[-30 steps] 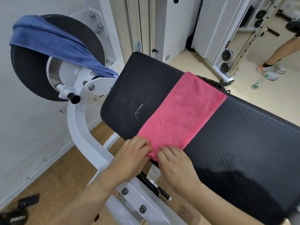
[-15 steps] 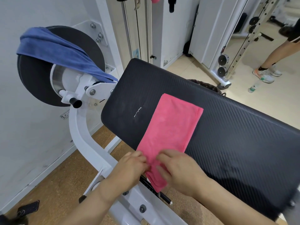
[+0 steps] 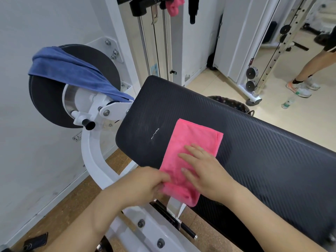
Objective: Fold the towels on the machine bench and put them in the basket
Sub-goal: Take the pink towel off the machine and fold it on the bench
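A pink towel (image 3: 199, 138), folded into a narrow strip, lies on the black padded machine bench (image 3: 263, 148); its near end hangs over the bench's front edge. My left hand (image 3: 145, 186) pinches that near end at its left side. My right hand (image 3: 201, 170) rests flat on the towel's middle with the fingers spread. A blue towel (image 3: 72, 73) is draped over the black weight disc (image 3: 87, 57) at the left. Behind the bench's far edge the dark rim of a basket (image 3: 231, 103) shows; the bench hides most of it.
The white machine frame (image 3: 92, 160) curves down under the bench at the left. Guide rods and a white wall stand behind. Another person's legs (image 3: 309, 70) and a water bottle (image 3: 289, 101) are on the floor at the far right. A pink item (image 3: 174, 5) hangs at the top.
The pink towel has been pulled toward me and now is a shorter strip with its near end over the bench's front edge. My right hand moved from that end onto the towel and spread flat.
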Motion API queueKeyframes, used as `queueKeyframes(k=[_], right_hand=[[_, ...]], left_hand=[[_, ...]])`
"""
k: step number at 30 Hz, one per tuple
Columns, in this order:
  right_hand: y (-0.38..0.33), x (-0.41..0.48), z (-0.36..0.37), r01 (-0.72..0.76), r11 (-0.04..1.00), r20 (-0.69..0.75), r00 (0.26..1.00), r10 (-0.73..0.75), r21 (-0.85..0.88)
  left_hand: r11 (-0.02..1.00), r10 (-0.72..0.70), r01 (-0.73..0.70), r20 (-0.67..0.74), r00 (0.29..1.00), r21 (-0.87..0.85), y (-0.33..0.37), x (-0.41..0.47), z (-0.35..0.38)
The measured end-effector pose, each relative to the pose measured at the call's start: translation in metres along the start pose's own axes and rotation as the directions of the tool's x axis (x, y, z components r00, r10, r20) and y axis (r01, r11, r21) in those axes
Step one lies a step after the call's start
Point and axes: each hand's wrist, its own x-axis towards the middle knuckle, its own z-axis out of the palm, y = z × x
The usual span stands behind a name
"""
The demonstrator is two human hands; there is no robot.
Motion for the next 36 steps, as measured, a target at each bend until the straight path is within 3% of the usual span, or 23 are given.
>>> queueKeyframes(k=[2, 3, 5, 7, 9, 12, 15, 17, 22, 27, 32, 34, 36], right_hand=[[-0.009, -0.003, -0.014, -0.118, 0.916, 0.058, 0.993, 0.104, 0.383], [-0.013, -0.004, -0.020, -0.149, 0.869, 0.070, 0.989, 0.131, 0.472], [-0.015, -0.004, -0.026, -0.127, 0.938, 0.004, 0.991, 0.133, 0.324], [-0.010, 0.000, -0.029, -0.130, 0.980, -0.160, 0.975, 0.155, 0.153], [-0.006, 0.006, -0.036, -0.184, 0.968, -0.252, 0.942, 0.223, 0.172], [0.000, 0.012, -0.045, -0.236, 0.950, -0.275, 0.918, 0.287, 0.203], [0.008, 0.018, -0.048, -0.267, 0.945, -0.314, 0.895, 0.316, 0.188], [0.012, 0.023, -0.048, -0.326, 0.938, -0.328, 0.879, 0.347, 0.119], [0.019, 0.029, -0.040, -0.453, 0.880, -0.377, 0.847, 0.376, -0.141], [0.028, 0.031, -0.031, -0.478, 0.860, -0.429, 0.824, 0.370, -0.176], [0.030, 0.034, -0.033, -0.502, 0.845, -0.438, 0.812, 0.386, -0.186], [0.027, 0.032, -0.035, -0.443, 0.876, -0.555, 0.784, 0.278, -0.188], [0.018, 0.026, -0.029, -0.240, 0.931, -0.616, 0.787, 0.022, -0.275]], left_hand=[[0.999, 0.025, -0.027, -0.092, 0.995, -0.026, 0.004, 0.013, -0.022], [0.999, 0.023, -0.028, -0.131, 0.991, -0.036, 0.005, 0.021, -0.031], [0.997, 0.016, -0.032, -0.206, 0.978, -0.070, 0.006, 0.036, -0.046], [0.985, -0.026, -0.018, -0.248, 0.968, -0.174, 0.007, 0.049, -0.059], [0.956, -0.088, 0.002, -0.280, 0.956, -0.292, 0.003, 0.059, -0.070], [0.894, -0.195, 0.034, -0.320, 0.927, -0.448, -0.011, 0.070, -0.078], [0.761, -0.334, 0.017, -0.368, 0.868, -0.649, -0.015, 0.083, -0.070], [0.730, -0.391, -0.005, -0.424, 0.817, -0.683, -0.011, 0.095, -0.058], [0.833, -0.411, 0.029, -0.584, 0.700, -0.552, 0.001, 0.115, -0.032], [0.932, -0.328, 0.089, -0.711, 0.622, -0.352, 0.006, 0.125, -0.016], [0.964, -0.262, 0.132, -0.757, 0.599, -0.230, 0.004, 0.134, -0.011], [0.971, -0.236, 0.171, -0.777, 0.584, -0.166, 0.006, 0.137, -0.009], [0.973, -0.205, 0.209, -0.799, 0.566, -0.102, 0.007, 0.139, -0.007]])
